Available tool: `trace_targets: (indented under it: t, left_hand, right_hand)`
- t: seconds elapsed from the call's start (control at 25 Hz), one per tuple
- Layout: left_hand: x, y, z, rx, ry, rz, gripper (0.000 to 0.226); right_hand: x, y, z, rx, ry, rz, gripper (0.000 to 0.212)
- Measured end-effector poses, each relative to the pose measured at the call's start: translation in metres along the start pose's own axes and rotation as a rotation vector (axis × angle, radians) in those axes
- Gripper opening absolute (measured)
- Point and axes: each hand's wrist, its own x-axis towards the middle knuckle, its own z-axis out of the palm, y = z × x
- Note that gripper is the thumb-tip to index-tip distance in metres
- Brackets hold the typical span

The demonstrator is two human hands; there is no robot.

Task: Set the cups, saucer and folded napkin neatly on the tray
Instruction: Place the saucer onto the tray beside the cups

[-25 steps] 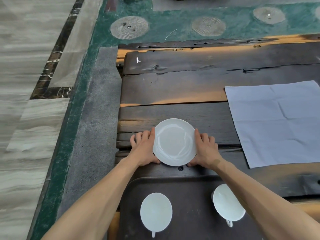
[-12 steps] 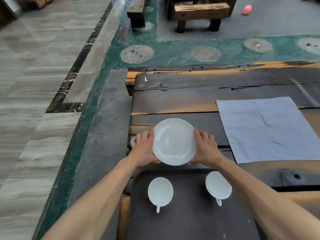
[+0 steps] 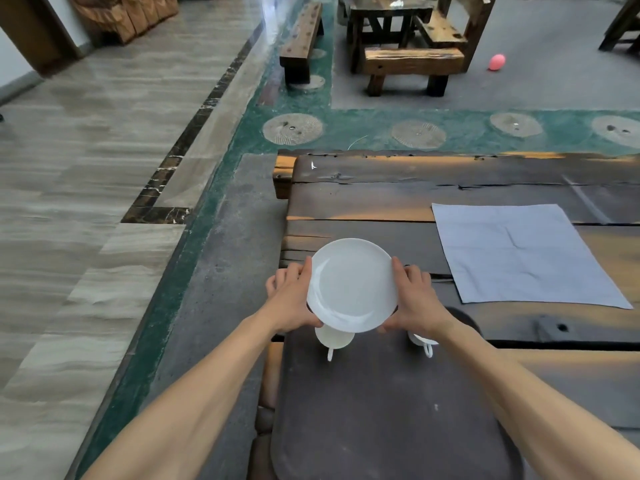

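The left hand (image 3: 292, 301) grips the left rim of the white saucer (image 3: 351, 285), fingers curled under and thumb on the edge. The saucer sits between both hands, raised above the far end of the dark tray (image 3: 381, 410) and covering part of the left cup (image 3: 334, 337). The right hand (image 3: 415, 303) clasps the opposite rim, hiding most of the right cup (image 3: 424, 341). Farther right, the grey napkin (image 3: 519, 252) lies flat and unfolded on the wooden bench (image 3: 381, 192). No writing is legible.
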Motion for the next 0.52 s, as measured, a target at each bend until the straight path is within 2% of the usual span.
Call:
trace_targets:
  t: [0.52]
  left_hand:
    - [-0.135,-0.025,0.074,-0.061,-0.056,-0.059,0.133]
  right_hand:
    - [-0.118,-0.012,0.074,0.037,-0.122,-0.002,0.130]
